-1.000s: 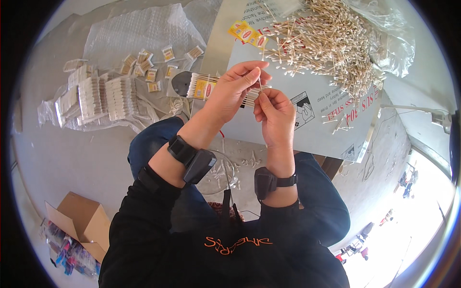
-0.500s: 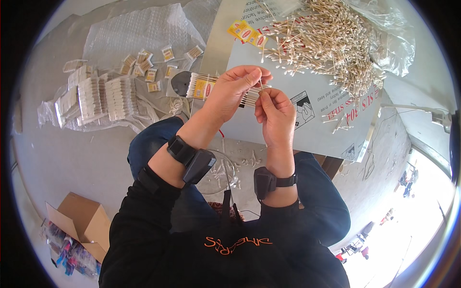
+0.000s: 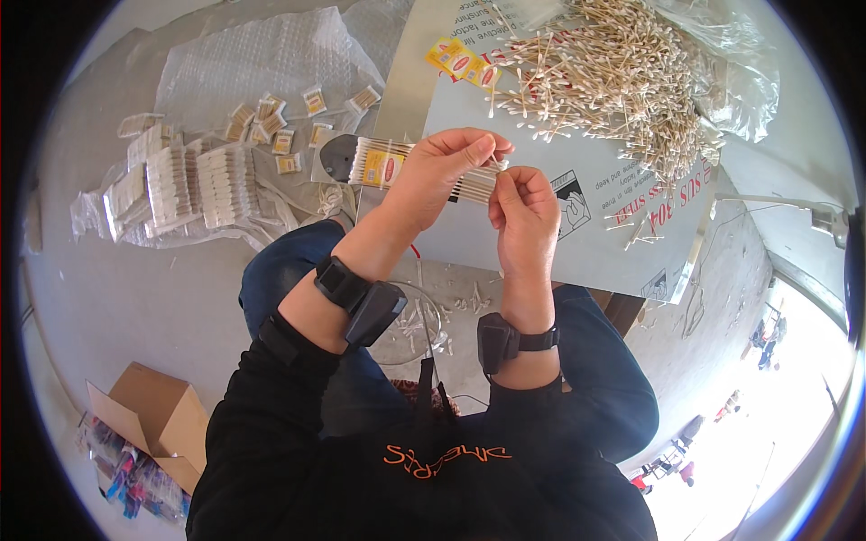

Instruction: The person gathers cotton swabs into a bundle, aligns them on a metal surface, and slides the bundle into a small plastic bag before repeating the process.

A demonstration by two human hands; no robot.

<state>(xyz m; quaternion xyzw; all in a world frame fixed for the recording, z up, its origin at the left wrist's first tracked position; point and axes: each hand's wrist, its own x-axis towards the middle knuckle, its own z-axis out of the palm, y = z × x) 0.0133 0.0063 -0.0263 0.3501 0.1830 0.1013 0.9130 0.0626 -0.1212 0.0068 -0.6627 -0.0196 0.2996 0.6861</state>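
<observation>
A row of cotton swabs (image 3: 474, 187) lies side by side on the metal-sheet tabletop (image 3: 433, 230), with a yellow printed card (image 3: 384, 168) on its left part. My left hand (image 3: 448, 171) is over the middle of this row, thumb and forefinger pinched near the swabs' far tips. Close beside it, my right hand (image 3: 526, 206) is at the row's right end, thumb and fingers pressed together. What either pinch holds is too small to tell. Beyond the row's left end lies a dark grey rounded piece (image 3: 339, 159).
A large heap of loose cotton swabs (image 3: 622, 81) covers the far right of the table, beside clear plastic film (image 3: 744, 81). More yellow cards (image 3: 456, 59) lie far off. Stacked swab packs (image 3: 171, 185) and several small packs (image 3: 270, 113) are at left. An open carton (image 3: 158, 410) stands lower left.
My hands have drawn slightly apart; the right moved a little right and down. The swab seen upright between both hands' fingertips no longer shows there.
</observation>
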